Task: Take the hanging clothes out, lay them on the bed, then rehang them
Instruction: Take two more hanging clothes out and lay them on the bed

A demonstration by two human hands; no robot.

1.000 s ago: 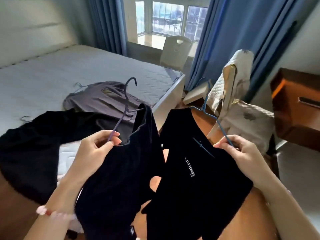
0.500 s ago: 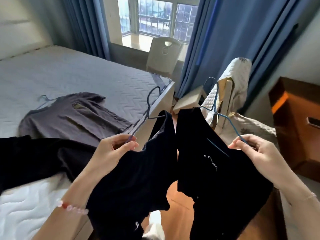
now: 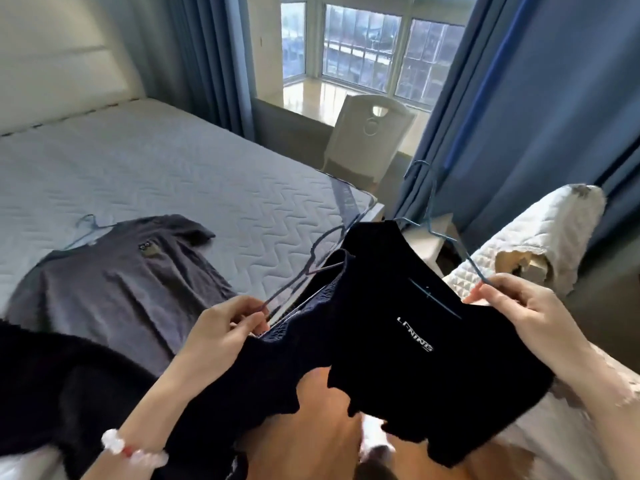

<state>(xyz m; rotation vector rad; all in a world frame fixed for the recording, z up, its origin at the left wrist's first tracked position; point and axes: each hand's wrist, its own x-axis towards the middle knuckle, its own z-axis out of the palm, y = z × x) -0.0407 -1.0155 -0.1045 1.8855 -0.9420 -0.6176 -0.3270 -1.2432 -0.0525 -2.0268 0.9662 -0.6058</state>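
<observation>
My left hand [image 3: 221, 329] pinches a purple wire hanger [image 3: 311, 268] that carries a dark navy garment [image 3: 277, 368]. My right hand [image 3: 516, 306] pinches a blue wire hanger [image 3: 433, 223] with a black T-shirt [image 3: 426, 348] bearing a white logo. Both garments hang in front of me, over the floor beside the bed's corner. On the bed [image 3: 173, 174] lies a grey T-shirt [image 3: 121, 275] on its own hanger, flat. A black garment [image 3: 52, 375] lies nearer me at the left.
A white chair [image 3: 367, 140] stands by the window beyond the bed's foot. Blue curtains [image 3: 519, 98] hang at right. A quilted cover [image 3: 540, 233] drapes over furniture at my right. Wooden floor [image 3: 322, 427] shows below the garments.
The view has swung left and up toward the bed. Both hands keep their hangers; the two dark garments have drifted closer to the bed's corner.
</observation>
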